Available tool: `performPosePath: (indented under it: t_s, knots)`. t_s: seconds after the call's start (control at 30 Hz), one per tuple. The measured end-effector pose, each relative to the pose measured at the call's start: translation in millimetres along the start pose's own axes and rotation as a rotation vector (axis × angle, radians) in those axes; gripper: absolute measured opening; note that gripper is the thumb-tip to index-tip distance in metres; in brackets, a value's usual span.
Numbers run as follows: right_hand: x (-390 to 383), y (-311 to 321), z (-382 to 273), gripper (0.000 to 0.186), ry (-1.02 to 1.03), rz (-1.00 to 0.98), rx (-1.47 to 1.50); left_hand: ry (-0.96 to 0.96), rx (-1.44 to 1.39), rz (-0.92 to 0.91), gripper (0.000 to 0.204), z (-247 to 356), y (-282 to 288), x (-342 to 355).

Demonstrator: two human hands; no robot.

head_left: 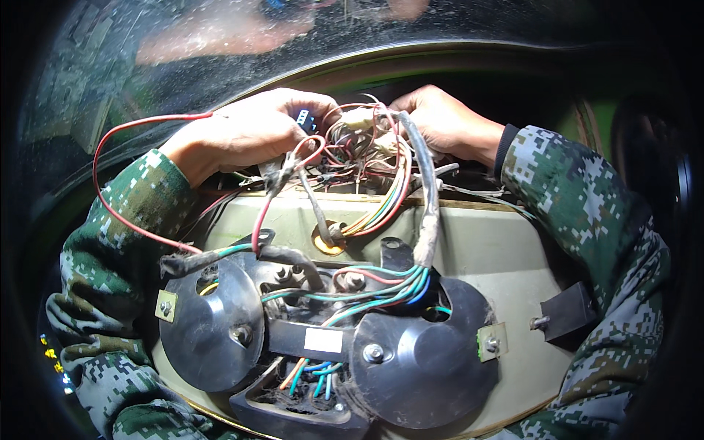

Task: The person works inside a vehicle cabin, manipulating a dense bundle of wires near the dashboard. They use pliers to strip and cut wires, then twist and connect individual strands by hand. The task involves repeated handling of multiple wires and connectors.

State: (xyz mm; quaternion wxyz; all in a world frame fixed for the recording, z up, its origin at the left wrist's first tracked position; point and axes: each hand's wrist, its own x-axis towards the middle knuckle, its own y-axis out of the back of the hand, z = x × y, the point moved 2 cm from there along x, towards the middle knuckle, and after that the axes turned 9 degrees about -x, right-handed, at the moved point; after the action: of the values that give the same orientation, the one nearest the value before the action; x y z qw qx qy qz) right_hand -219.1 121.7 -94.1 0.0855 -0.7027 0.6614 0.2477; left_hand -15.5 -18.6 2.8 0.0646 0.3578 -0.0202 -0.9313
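Past the far edge of the grey-green metal panel [484,235] lies a tangle of thin multicoloured wires [345,152]. The left hand [246,133] curls beside a small blue-and-white plastic connector [304,119], the right hand [447,125] beside a cream plastic block [358,119] — I cannot tell what either pinches. Sorting wiring seems in hand; the next move likely calls for isolating one lead.

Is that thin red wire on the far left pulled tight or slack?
Slack: the thin red wire bows out in a wide curve from beside the left hand, rather than running straight.
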Motion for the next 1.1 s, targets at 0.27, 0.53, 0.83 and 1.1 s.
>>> performPosePath:
  t_s: [0.27,0.53,0.83,1.1]
  knots:
    - [6,4,7,0.024,0.001,-0.081,0.029,0.114,-0.057,-0.078,0.025,-6,5,-3]
    - [0,8,-4,0.021,0.006,-0.068,-0.012,-0.01,-0.145,-0.007,0.025,4,-6,-7]
    - [3,7,-5,0.022,0.175,-0.125,-0.033,0.08,-0.11,-0.035,0.043,-7,-10,6]
    - [-1,6,-8,0.018,0.186,-0.259,-0.267,-0.055,-0.161,-0.087,0.04,-13,-14,5]
